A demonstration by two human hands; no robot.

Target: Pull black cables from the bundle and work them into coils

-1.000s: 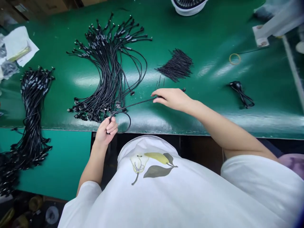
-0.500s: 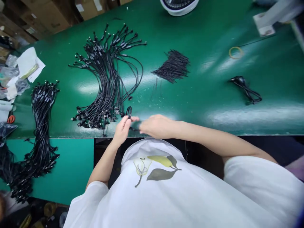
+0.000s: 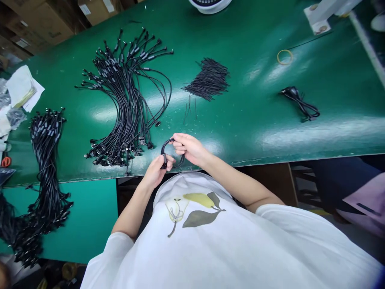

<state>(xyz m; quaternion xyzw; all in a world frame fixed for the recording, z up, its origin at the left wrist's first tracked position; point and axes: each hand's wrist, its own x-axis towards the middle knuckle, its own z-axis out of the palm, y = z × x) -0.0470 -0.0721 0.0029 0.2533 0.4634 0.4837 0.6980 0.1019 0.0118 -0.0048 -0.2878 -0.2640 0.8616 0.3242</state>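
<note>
A black cable (image 3: 163,149), bent into a loop, is held between my two hands at the front edge of the table. My left hand (image 3: 155,170) is closed on the loop's left side, around a thicker dark part. The fingers of my right hand (image 3: 190,147) pinch the loop at its upper right. Just left of my hands lies a big spread bundle of black cables (image 3: 128,104) with connectors at both ends. Beyond my right hand is a pile of short black ties (image 3: 209,79), with a few loose ones beside it.
A tied-up black cable (image 3: 300,103) and a yellow ring (image 3: 284,57) lie to the right. Another cable bundle (image 3: 46,160) hangs over the table's left front edge. Papers (image 3: 22,88), a white round object (image 3: 210,7) and a metal bracket (image 3: 319,24) sit farther off.
My right hand has come up and taken hold of the cable, which now forms a wider loop between both hands. The view has shifted slightly to the right.
</note>
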